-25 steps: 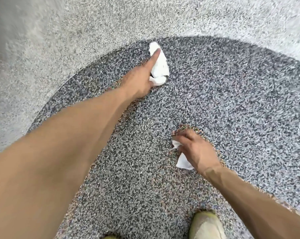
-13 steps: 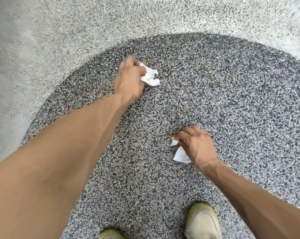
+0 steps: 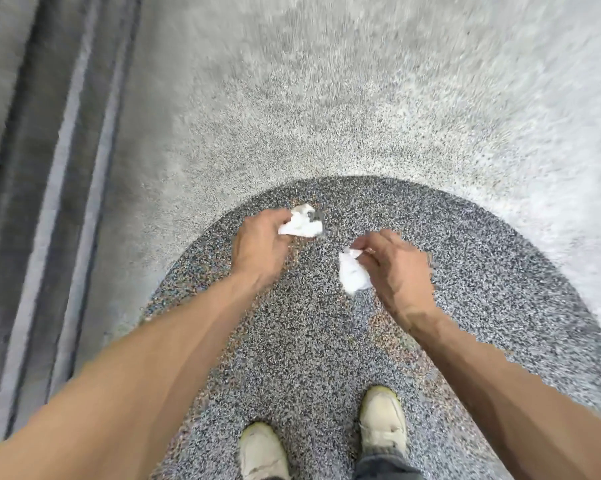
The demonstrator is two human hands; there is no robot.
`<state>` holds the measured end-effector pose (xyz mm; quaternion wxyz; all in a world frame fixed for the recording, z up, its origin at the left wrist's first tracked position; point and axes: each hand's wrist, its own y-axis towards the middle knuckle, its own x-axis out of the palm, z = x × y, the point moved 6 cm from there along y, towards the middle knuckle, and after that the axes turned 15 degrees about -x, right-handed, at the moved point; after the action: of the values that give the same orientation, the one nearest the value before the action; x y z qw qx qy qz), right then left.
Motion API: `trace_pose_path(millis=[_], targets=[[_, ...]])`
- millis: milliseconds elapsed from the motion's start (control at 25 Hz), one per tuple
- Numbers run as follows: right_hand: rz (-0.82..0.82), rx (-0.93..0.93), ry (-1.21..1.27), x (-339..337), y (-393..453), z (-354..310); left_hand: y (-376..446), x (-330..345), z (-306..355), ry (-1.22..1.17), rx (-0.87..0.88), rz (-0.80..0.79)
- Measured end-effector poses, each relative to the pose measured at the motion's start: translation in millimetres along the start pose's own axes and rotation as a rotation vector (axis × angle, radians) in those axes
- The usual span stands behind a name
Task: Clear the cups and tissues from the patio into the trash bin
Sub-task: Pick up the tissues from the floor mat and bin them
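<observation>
Both bare arms reach forward from the bottom of the frame, over a patch of dark speckled pebble floor that curves like a rounded tongue into the paler grey floor filling the upper half

The left hand, just left of centre, has its grip pressed together around a crumpled white tissue; the paper bulges out past the fingertips toward the upper right of the hand. The right hand, a little lower and right of centre, pinches a second white tissue between thumb and fingers, and that wad hangs down to the left of the palm. The two tissues are near each other but apart, both held above the dark pebble floor; how high above it cannot be told

At the bottom centre two pale shoes stand on the dark patch, the right one further up the frame than the left, with a dark trouser hem just touching its lower edge. Along the left side of the frame run dark and light parallel stripes, blurred, so what they belong to cannot be told
</observation>
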<state>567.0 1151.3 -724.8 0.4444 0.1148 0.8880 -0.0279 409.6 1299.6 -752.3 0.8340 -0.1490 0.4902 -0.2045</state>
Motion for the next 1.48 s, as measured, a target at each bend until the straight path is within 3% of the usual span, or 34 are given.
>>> trace_pose_path(millis=[440, 800, 1120, 1280, 1480], targets=[[0.038, -0.244, -0.006, -244, 55, -278, -175, -330, 99, -0.241, 0.018, 0.283], [0.068, -0.653, -0.01, -372, 95, -527, -354, -537, 84, -0.409, -0.063, 0.617], [-0.022, -1.109, 0.164, -381, 31, -668, -518, -584, 13, -0.528, -0.441, 0.998], [-0.158, -1.324, 0.27, -356, -45, -745, -634, -587, -28, -0.484, -0.559, 1.201], [-0.315, -1.534, 0.426, -326, -179, -829, -810, -557, -86, -0.478, -0.853, 1.387]])
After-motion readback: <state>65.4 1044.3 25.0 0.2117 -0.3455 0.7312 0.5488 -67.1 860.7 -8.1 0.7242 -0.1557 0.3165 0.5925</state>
